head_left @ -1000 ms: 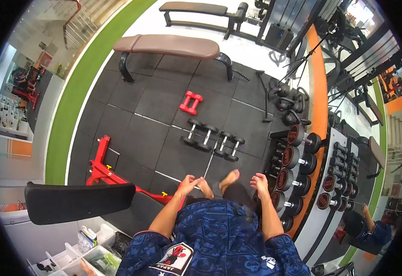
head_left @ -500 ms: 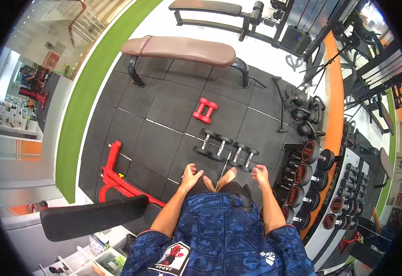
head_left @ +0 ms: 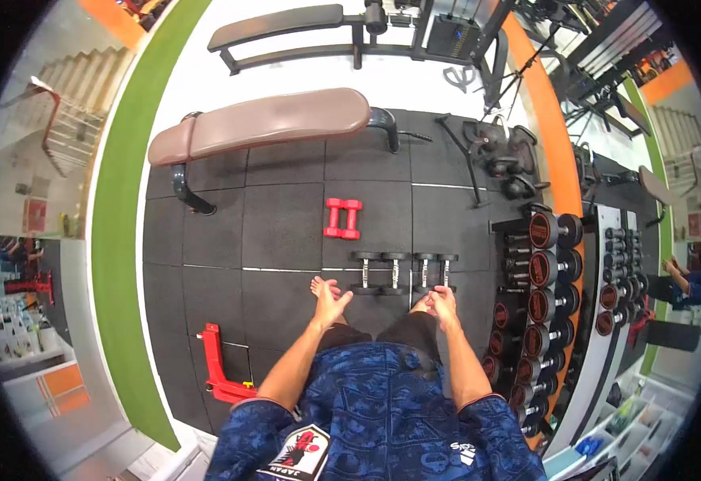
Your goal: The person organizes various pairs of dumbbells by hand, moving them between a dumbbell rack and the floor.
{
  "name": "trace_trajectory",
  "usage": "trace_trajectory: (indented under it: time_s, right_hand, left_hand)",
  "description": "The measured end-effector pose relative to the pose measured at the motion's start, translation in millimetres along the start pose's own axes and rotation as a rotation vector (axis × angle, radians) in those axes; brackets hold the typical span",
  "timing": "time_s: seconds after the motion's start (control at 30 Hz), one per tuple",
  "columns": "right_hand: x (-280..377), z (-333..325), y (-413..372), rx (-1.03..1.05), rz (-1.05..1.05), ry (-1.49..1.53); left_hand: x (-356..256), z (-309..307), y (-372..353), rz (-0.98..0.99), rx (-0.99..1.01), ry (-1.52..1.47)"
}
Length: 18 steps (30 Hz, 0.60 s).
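Observation:
My left hand (head_left: 330, 303) hangs over the black mat with its fingers apart and nothing in it, above my left foot. My right hand (head_left: 440, 306) is held over my right foot, its fingers loosely bent and close to the black dumbbells; whether they touch each other is hard to make out. Two pairs of black dumbbells with silver handles stand on the mat just ahead, a left pair (head_left: 365, 273) and a right pair (head_left: 425, 273). Beyond them lie two red dumbbells (head_left: 342, 219) side by side.
A brown padded bench (head_left: 270, 126) stands ahead. At the right is a dumbbell rack (head_left: 541, 305) beside a mirror, with kettlebells (head_left: 515, 164) behind it. A red metal frame (head_left: 218, 361) stands at the lower left, and a green strip (head_left: 118, 200) runs along the left.
The view has turned, so the bench and floor dumbbells now sit straighter in it. My left foot has moved out to the left. My right hand has come slightly inward.

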State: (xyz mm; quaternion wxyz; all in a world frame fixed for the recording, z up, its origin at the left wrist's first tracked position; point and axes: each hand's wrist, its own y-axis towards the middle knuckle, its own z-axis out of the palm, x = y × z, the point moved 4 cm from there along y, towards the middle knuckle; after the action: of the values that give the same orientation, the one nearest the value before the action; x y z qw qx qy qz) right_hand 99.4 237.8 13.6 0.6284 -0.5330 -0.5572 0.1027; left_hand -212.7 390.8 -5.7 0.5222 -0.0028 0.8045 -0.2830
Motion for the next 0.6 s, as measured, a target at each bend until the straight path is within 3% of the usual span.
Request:
trace_trajectory:
  time_s: [0.17,0.37,0.5,0.6]
  right_hand:
    - [6.8,45.7,-25.9,-0.034,-0.016,0.095]
    - [13.5,60.4,-21.4,-0.075,-0.035,0.128]
    - [5.8,65.1,12.8,-0.065,-0.008,0.071]
    - [-3.1,73.2,44.0,-0.081,0.010,0.081]
  left_hand:
    - [-9.5,-53.6,49.6,-0.045,0.042,0.124]
    - [-21.8,-66.0,88.3,-0.082,0.043,0.334]
    - [-53.9,-61.8,96.0,-0.017,0.024,0.230]
    - [-41.6,-54.8,117.1,-0.025,0.031,0.209]
